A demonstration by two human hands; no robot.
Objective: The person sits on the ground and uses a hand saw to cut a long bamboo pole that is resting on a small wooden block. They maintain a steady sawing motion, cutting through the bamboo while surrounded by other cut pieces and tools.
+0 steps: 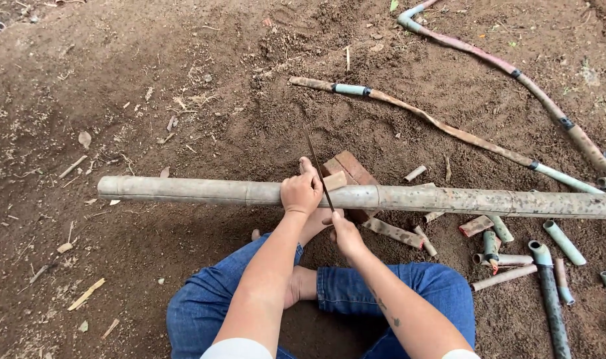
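Note:
A long pale bamboo pole (pixel 183 191) lies crosswise over a brick (pixel 351 166) on bare brown soil. My left hand (pixel 302 191) clamps down on top of the pole just left of the brick. My right hand (pixel 346 234) holds the handle of a thin dark saw blade (pixel 316 166), which crosses the pole at a slant right beside my left hand. I sit on the ground in blue jeans with a bare foot under the pole.
Several short cut bamboo sections (pixel 496 242) lie scattered at the right. Two thin crooked bamboo stems (pixel 449 129) stretch across the upper right. Wood chips and dry leaves dot the soil on the left.

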